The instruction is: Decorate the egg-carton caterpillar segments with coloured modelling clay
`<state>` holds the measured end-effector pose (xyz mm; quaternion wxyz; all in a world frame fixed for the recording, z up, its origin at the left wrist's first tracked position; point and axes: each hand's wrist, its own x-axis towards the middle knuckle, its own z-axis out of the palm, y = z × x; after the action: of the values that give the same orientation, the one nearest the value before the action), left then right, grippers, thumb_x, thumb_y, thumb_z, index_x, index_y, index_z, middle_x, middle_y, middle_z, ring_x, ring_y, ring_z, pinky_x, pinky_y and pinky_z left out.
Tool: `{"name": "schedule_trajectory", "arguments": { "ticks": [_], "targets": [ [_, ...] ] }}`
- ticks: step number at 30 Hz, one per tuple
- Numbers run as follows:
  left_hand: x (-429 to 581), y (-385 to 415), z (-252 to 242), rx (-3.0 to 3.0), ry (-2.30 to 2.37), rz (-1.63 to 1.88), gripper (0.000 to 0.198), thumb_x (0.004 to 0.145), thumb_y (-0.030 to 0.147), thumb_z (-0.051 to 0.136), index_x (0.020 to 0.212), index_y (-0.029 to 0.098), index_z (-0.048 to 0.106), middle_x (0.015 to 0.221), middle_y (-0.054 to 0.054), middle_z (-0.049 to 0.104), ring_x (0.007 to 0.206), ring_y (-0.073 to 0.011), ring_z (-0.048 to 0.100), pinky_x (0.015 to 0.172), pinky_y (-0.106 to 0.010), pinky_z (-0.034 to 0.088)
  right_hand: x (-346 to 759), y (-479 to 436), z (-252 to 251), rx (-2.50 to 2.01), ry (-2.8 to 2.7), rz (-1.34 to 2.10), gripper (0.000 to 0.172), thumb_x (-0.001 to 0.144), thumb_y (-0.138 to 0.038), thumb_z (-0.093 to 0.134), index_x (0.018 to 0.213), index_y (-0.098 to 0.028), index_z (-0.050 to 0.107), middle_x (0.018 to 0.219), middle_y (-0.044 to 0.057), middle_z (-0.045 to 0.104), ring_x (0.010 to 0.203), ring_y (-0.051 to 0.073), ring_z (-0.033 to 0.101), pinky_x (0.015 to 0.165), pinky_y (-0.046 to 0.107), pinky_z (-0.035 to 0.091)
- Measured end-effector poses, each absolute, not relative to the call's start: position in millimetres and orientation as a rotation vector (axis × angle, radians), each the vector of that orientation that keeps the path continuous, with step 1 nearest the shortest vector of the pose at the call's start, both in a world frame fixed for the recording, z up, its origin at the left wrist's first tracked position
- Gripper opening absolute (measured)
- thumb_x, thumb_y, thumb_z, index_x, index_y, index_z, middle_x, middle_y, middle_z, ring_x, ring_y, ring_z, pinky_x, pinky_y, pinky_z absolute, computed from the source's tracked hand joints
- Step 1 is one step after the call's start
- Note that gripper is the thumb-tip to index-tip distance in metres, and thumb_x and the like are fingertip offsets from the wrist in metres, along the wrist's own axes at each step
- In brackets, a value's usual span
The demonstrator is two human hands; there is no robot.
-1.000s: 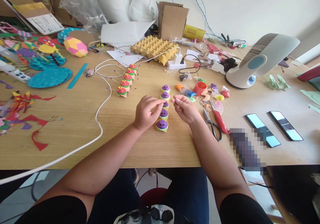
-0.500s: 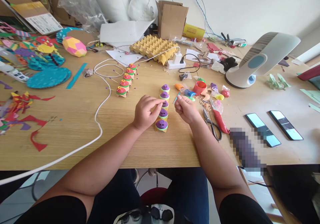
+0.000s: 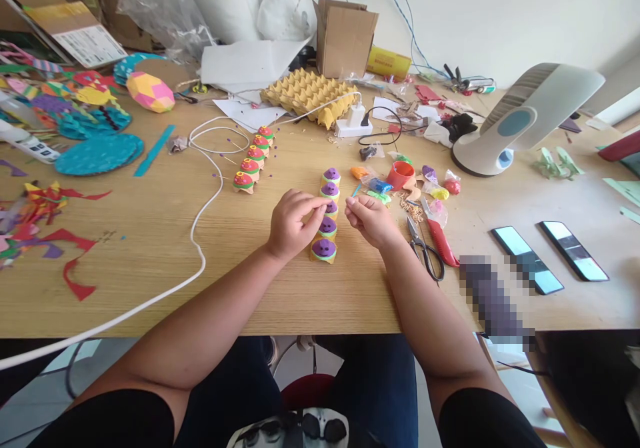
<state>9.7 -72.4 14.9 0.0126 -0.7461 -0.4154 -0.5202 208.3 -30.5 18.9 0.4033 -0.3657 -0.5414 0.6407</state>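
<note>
A row of several purple-topped egg-carton cups point(image 3: 324, 249) with small dark dots stands on the wooden table point(image 3: 165, 221) between my hands. My left hand point(image 3: 299, 223) is at the row's left side, thumb and forefinger pinched by the middle cup; what is between the fingertips is too small to make out. To the right of the row my right hand point(image 3: 369, 217) is closed in a pinch, and anything in it is too small to tell. A second row of red-topped cups point(image 3: 243, 181) with green edges stands farther left.
Scissors point(image 3: 427, 251), a red-handled tool point(image 3: 441, 238) and a red cup point(image 3: 400, 176) among clay packets lie right. Two phones point(image 3: 527, 260) and a white fan point(image 3: 515, 125) are beyond. A white cable point(image 3: 197, 235) crosses left; an egg tray point(image 3: 310, 95) is behind.
My right hand has moved slightly left, toward the purple-topped row, and turned a little. My left hand keeps its pinch beside the middle cup.
</note>
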Motion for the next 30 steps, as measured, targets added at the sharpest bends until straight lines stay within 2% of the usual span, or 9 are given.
{"name": "schedule_trajectory", "arguments": {
  "ticks": [4,12,17,21,25,27,30],
  "targets": [
    [10,-73,16,-2.354,-1.303,-1.615,0.017,0.097,0.022,0.058,0.104,0.022,0.074,0.092,-0.003,0.077,0.085,-0.0175,0.066,0.082,-0.035,0.05,208,-32,20,-0.985,-1.42,1.579,0.058,0.081,-0.07,0.066,0.057,-0.019,0.056,0.044,-0.005,0.041,0.044,0.008,0.031,0.048,0.027,0.02],
    [12,-74,17,-2.48,-1.259,-1.554,0.019,0.094,0.034,0.066,0.106,0.021,0.073,0.093,-0.004,0.077,0.087,-0.0196,0.065,0.082,-0.036,0.05,199,-40,31,-0.955,-1.628,1.382,0.059,0.081,-0.073,0.065,0.062,-0.017,0.061,0.054,-0.002,0.052,0.053,0.009,0.043,0.054,0.026,0.033],
    [13,-73,15,-2.45,-1.221,-1.583,0.013,0.093,0.033,0.068,0.093,0.021,0.073,0.084,-0.003,0.074,0.081,-0.0178,0.062,0.078,-0.034,0.049,196,-43,33,-0.909,-1.735,1.316,0.059,0.081,-0.072,0.066,0.058,-0.018,0.057,0.057,-0.001,0.053,0.056,0.01,0.044,0.056,0.026,0.035],
    [13,-73,16,-2.437,-1.26,-1.581,0.013,0.095,0.03,0.064,0.091,0.022,0.074,0.083,-0.003,0.074,0.08,-0.0169,0.063,0.078,-0.033,0.05,195,-43,32,-0.902,-1.71,1.388,0.061,0.082,-0.077,0.059,0.063,-0.019,0.062,0.06,0.001,0.057,0.058,0.012,0.047,0.057,0.028,0.034],
    [12,-74,16,-2.412,-1.31,-1.555,0.015,0.096,0.031,0.064,0.091,0.022,0.075,0.084,-0.003,0.075,0.08,-0.0174,0.063,0.078,-0.034,0.05,196,-42,32,-0.918,-1.611,1.551,0.067,0.085,-0.082,0.046,0.066,-0.019,0.062,0.058,0.001,0.057,0.053,0.011,0.04,0.052,0.028,0.029],
    [12,-73,16,-2.405,-1.325,-1.552,0.014,0.096,0.03,0.064,0.093,0.022,0.075,0.085,-0.003,0.076,0.081,-0.0173,0.063,0.079,-0.034,0.049,197,-42,33,-0.924,-1.607,1.576,0.062,0.085,-0.077,0.054,0.064,-0.019,0.061,0.058,0.0,0.056,0.052,0.01,0.037,0.052,0.027,0.027],
    [11,-72,14,-2.388,-1.339,-1.553,0.013,0.096,0.03,0.064,0.094,0.023,0.075,0.085,-0.003,0.076,0.081,-0.0172,0.063,0.079,-0.034,0.049,199,-42,32,-0.91,-1.589,1.593,0.05,0.08,-0.065,0.072,0.066,-0.017,0.063,0.061,-0.002,0.056,0.055,0.008,0.039,0.054,0.026,0.029]
  ]
}}
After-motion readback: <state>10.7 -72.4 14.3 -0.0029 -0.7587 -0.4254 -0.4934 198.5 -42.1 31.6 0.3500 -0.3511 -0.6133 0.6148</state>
